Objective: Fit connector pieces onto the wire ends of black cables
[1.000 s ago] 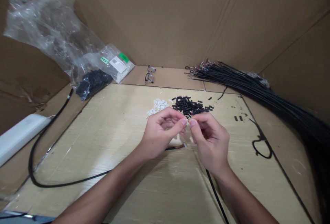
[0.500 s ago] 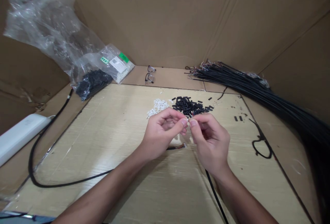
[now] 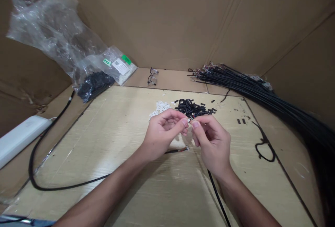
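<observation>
While left grip (image 3: 160,136) and right grip (image 3: 215,146) edge leftward, left pinching white piece (image 3: 188,120), right pinching thin wires (image 3: 193,116)

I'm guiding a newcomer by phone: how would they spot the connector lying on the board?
Start at the pale board and find the left hand near its middle. From behind it, a black cable end pokes out rightward, its coloured wires ending in the small white connector. Unlike the white pieces heaped farther back, it is wired.

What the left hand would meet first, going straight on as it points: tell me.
Probably the right hand, its fingertips facing those of the left hand; exact depth is unclear.
</observation>
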Action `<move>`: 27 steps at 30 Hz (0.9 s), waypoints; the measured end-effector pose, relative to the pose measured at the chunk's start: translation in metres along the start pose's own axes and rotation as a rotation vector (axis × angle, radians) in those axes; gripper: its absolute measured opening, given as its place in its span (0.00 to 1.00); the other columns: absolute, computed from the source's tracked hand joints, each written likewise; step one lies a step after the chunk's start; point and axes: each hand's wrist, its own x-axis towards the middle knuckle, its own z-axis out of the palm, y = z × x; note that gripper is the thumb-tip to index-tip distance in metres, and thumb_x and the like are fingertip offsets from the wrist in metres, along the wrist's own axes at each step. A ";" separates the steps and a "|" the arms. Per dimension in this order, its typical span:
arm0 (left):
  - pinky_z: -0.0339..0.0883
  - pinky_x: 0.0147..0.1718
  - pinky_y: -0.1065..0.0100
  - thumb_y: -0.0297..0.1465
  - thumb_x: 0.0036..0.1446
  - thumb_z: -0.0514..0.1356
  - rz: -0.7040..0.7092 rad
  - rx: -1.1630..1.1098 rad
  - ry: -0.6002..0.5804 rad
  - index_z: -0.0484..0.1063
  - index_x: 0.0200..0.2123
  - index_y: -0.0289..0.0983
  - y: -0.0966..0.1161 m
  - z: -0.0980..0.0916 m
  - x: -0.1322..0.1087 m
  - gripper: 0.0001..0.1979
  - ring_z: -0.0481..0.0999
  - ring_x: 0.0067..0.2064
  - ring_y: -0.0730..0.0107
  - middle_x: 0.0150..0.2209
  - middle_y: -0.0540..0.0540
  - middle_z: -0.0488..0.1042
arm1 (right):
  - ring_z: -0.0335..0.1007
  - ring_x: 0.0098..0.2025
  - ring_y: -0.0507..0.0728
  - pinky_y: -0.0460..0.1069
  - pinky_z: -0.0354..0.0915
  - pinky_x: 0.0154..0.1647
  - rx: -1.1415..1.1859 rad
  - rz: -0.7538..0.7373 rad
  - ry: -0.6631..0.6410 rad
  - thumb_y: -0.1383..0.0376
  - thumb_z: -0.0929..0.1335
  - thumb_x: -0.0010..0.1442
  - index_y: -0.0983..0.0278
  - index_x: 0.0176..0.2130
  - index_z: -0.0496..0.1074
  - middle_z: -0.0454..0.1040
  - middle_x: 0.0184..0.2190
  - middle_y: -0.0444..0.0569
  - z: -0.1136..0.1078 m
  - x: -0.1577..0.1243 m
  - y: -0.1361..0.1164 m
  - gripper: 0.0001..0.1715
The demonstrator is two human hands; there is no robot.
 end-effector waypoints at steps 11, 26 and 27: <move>0.76 0.36 0.70 0.35 0.61 0.75 0.061 -0.012 0.123 0.83 0.40 0.37 0.005 -0.012 0.009 0.09 0.78 0.32 0.72 0.33 0.49 0.80 | 0.66 0.18 0.49 0.42 0.65 0.17 0.210 0.254 -0.147 0.61 0.77 0.68 0.61 0.40 0.84 0.73 0.20 0.38 0.003 0.001 0.002 0.06; 0.73 0.34 0.65 0.45 0.55 0.79 -0.194 -0.089 -0.010 0.83 0.36 0.37 -0.009 -0.005 0.005 0.19 0.78 0.32 0.67 0.30 0.49 0.78 | 0.77 0.23 0.52 0.45 0.73 0.22 0.294 0.284 -0.163 0.57 0.80 0.66 0.58 0.43 0.72 0.81 0.30 0.39 0.001 0.002 0.006 0.16; 0.73 0.35 0.66 0.44 0.55 0.80 -0.184 -0.068 0.000 0.83 0.35 0.36 -0.009 -0.005 0.005 0.19 0.77 0.32 0.68 0.30 0.49 0.78 | 0.77 0.25 0.52 0.45 0.73 0.25 0.234 0.249 -0.127 0.57 0.80 0.66 0.58 0.44 0.73 0.81 0.31 0.40 0.000 0.002 0.005 0.15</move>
